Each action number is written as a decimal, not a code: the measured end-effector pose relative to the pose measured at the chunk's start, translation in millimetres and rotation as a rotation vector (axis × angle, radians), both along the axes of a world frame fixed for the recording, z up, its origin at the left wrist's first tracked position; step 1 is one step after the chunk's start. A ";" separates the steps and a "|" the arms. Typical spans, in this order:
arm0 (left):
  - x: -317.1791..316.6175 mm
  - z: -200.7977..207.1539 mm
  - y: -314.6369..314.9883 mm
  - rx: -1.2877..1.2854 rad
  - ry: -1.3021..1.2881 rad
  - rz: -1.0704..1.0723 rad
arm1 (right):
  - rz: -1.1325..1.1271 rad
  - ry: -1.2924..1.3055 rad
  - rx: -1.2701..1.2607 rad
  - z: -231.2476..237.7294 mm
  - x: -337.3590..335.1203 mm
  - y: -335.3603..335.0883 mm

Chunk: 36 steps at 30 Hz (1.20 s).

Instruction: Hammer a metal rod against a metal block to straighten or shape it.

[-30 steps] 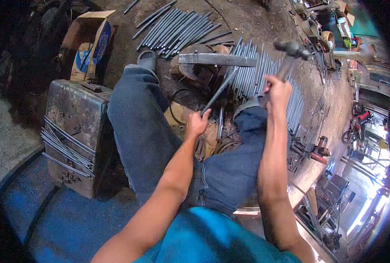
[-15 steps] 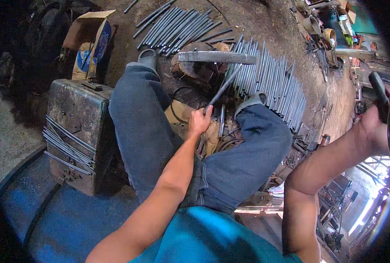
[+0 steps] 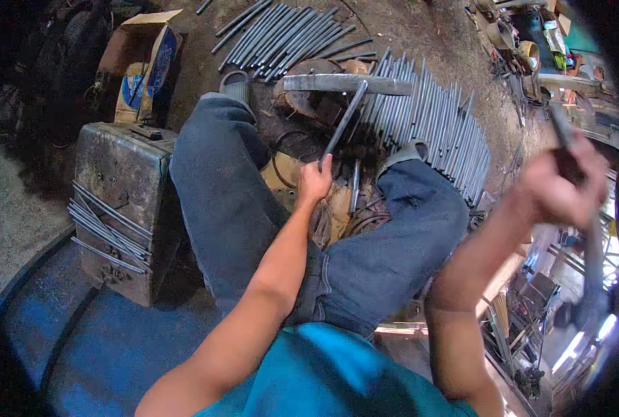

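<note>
My left hand (image 3: 314, 182) grips the near end of a dark steel rod (image 3: 343, 124). The rod slants up and away, and its far end lies across a grey steel bar (image 3: 348, 84) that rests on a rusty stump-like block between my feet. My right hand (image 3: 558, 186) is raised far out to the right, blurred, closed around a dark hammer handle (image 3: 567, 149). The hammer's head is lost in the dark rim of the picture. My legs in blue jeans straddle the block.
Many grey steel rods (image 3: 435, 118) lie fanned on the dirt right of the block, and another pile (image 3: 282, 35) lies beyond it. A dented metal box (image 3: 118, 201) wrapped with wires stands at my left. An open cardboard box (image 3: 146, 62) sits behind it. Workshop clutter fills the right edge.
My right hand has swung the hammer from above the steel bar out and back to the far right. My left hand has kept the rod in place on the bar.
</note>
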<state>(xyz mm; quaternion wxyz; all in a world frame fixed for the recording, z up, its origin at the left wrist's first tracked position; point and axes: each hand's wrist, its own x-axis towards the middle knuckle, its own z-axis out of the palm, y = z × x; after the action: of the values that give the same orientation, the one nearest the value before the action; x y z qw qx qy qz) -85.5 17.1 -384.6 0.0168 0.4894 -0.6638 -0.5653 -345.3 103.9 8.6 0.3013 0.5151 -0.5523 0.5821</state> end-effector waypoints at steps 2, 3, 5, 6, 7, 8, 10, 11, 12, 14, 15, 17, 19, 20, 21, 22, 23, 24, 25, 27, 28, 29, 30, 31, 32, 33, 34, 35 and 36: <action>-3.6 4.4 1.2 0.001 0.019 -0.013 | -0.285 -0.578 0.053 -125.1 72.6 -55.2; -5.2 8.7 4.3 0.011 0.045 -0.020 | -0.274 -1.014 0.217 -181.5 88.7 -44.0; -2.2 8.1 5.7 -0.059 0.035 -0.021 | -0.491 -0.992 1.078 -243.0 89.2 -31.4; -12.0 11.5 11.0 -0.114 0.047 -0.034 | -0.532 -1.193 1.061 -266.9 64.2 -25.2; -5.6 10.6 4.4 -0.123 0.030 -0.029 | -0.436 -1.344 0.910 -251.9 74.5 -40.8; -2.7 14.7 -2.8 -0.106 -0.020 0.004 | -0.332 -1.482 0.757 -218.5 80.6 -62.6; 2.3 19.9 1.3 -0.067 -0.055 0.011 | -0.232 -1.334 0.633 -162.8 69.0 -76.0; 2.9 18.1 -0.3 -0.038 -0.068 0.012 | -0.235 -1.264 0.598 -138.4 65.5 -76.4; -3.4 15.4 -6.5 -0.021 -0.072 0.024 | -0.224 -1.181 0.557 -116.1 55.8 -80.8; -3.5 13.9 -5.8 -0.026 -0.059 0.020 | -0.138 -1.109 0.372 -72.5 51.6 -79.8; 2.4 13.1 -7.0 -0.046 -0.083 0.024 | -0.108 -1.026 0.269 -58.2 54.6 -80.4; -5.2 15.1 -7.7 -0.061 -0.080 0.025 | 0.001 -0.871 0.114 -24.0 53.4 -75.6; -11.4 18.0 -3.8 0.019 -0.064 0.009 | 0.075 -0.746 0.005 5.1 51.3 -69.9; -4.4 16.3 -3.3 0.055 -0.075 0.011 | 0.073 -0.690 -0.053 12.1 50.6 -71.6; 0.0 13.1 -6.4 0.030 -0.088 0.022 | 0.139 -0.613 -0.093 13.9 42.4 -73.7; 2.7 10.3 -6.1 0.034 -0.094 0.023 | 0.252 -0.494 -0.069 10.9 27.5 -69.1; -0.1 7.8 -6.0 0.041 -0.085 0.016 | 0.152 -0.447 -0.145 1.4 26.9 -75.8; -2.0 5.7 -5.2 0.047 -0.077 0.009 | 0.052 -0.399 -0.221 -15.9 30.3 -81.1; 6.5 0.9 -8.3 0.037 -0.094 0.021 | -0.055 -0.425 -0.098 -58.5 34.5 -80.3; -0.6 1.0 -3.2 0.006 -0.075 0.012 | -0.274 -0.600 0.135 -151.9 68.2 -68.1; -5.2 3.2 -2.7 0.004 -0.070 0.010 | -0.299 -0.925 0.277 -199.4 93.6 -60.7; -8.1 8.0 -0.7 0.003 -0.039 -0.002 | -0.634 -0.770 0.872 -239.9 92.9 -34.1; -7.0 10.9 1.4 0.003 -0.014 -0.014 | -0.644 -0.767 1.189 -253.5 89.6 -30.1; -1.8 6.1 1.6 0.066 0.070 0.047 | -0.637 -0.768 1.179 -248.9 90.0 -37.7; -4.1 14.4 -2.6 0.059 0.069 0.046 | -0.619 -1.016 1.003 -240.3 87.9 -44.4; -8.4 23.1 -6.4 0.057 0.019 0.134 | -0.595 -1.251 0.811 -230.5 84.3 -49.9; -13.6 35.0 -4.2 0.068 -0.020 0.209 | -0.486 -1.087 0.719 -212.0 63.7 -40.2; -8.0 26.5 -11.9 0.038 -0.017 0.227 | -0.537 -0.956 0.704 -180.9 54.9 -47.2; -1.2 17.0 -14.2 0.032 -0.015 0.228 | -0.496 -0.921 0.698 -144.4 46.6 -52.0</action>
<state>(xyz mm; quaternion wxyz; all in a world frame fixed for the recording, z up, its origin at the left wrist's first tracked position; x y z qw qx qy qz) -86.6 3.0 -367.6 0.0684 0.5662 -0.5949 -0.5665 -298.6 51.9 -135.8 -0.0274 0.1360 -0.8860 0.4425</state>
